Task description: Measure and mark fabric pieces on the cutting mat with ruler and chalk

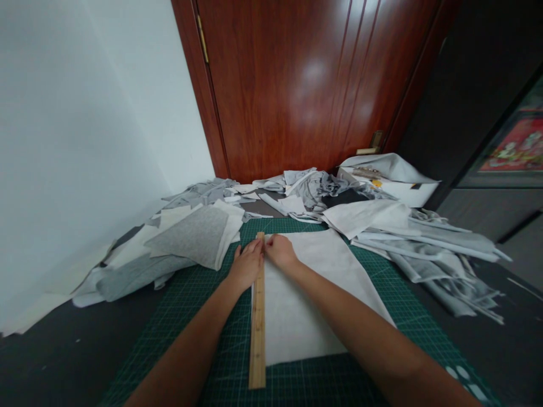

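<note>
A long wooden ruler (258,316) lies lengthwise along the left edge of a white piece of fabric (305,316). My left hand (246,264) rests on the ruler near its far end, fingers laid flat and pressing it from the left side. Just right of the ruler, my right hand (280,251) is closed in a pinch or fist against the cloth beside the ruler's edge. Whatever its fingers hold is hidden from this angle. Fabric and ruler both sit on a green gridded cutting mat (224,350).
Piled grey and white fabric pieces (190,234) lie left of the mat. More folded cloth (407,232) is heaped on the right, with scraps (311,189) along the back. A white box (407,192) stands at back right, before a reddish wooden door (297,85).
</note>
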`<control>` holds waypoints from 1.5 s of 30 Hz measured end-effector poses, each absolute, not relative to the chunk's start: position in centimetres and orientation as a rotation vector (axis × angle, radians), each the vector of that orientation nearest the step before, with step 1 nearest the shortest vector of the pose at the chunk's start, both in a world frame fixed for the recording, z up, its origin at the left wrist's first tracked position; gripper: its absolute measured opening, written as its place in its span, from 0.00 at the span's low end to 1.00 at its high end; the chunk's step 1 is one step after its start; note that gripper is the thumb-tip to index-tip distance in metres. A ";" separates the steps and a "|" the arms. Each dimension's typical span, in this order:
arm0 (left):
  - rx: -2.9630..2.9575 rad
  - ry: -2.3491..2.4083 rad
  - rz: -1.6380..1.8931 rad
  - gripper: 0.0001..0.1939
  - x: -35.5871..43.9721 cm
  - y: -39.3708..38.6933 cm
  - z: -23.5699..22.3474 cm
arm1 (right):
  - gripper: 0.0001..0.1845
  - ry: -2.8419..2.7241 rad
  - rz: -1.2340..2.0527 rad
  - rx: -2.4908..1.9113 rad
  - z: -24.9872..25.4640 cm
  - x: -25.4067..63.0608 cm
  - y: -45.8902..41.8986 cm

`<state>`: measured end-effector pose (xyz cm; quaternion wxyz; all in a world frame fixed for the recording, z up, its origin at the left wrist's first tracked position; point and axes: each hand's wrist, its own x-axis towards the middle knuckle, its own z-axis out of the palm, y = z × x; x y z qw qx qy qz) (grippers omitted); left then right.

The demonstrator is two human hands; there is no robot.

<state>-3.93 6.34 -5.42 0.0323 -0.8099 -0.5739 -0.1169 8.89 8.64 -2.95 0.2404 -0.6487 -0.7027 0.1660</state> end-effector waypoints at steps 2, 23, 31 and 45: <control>-2.494 -1.768 -0.343 0.24 -3.9 6.3 -5.4 | 0.12 -1.933 0.456 -1.765 -3.0 9.0 7.9; -2.445 -1.736 -0.189 0.26 -3.6 6.2 -5.4 | 0.09 -2.023 0.746 -1.505 -3.2 10.5 -3.4; -2.441 -1.745 -0.251 0.26 -3.7 6.5 -5.9 | 0.08 -2.062 0.865 -1.471 -3.2 10.8 -7.0; -2.436 -1.715 -0.257 0.26 -3.9 6.8 -6.3 | 0.08 -2.065 0.975 -1.500 -2.9 10.9 -6.9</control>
